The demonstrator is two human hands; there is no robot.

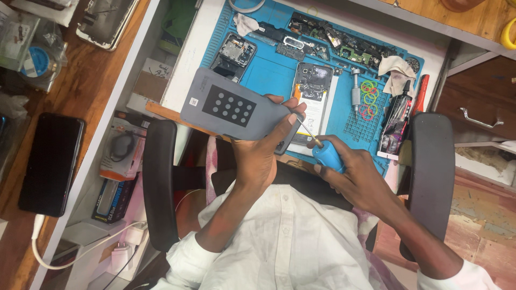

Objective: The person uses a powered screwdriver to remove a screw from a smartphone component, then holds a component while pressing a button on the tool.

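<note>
Two hands occupied: left hand (258,156) grips grey device (236,110); right hand (355,177) clasps blue screwdriver (325,153), tip at device's 3 o'clock edge, above blue mat (269,72).

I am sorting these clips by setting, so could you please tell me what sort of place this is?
Most likely a phone repair bench: a blue repair mat holds opened phones and loose parts, and the right hand holds a blue-handled screwdriver.
</note>
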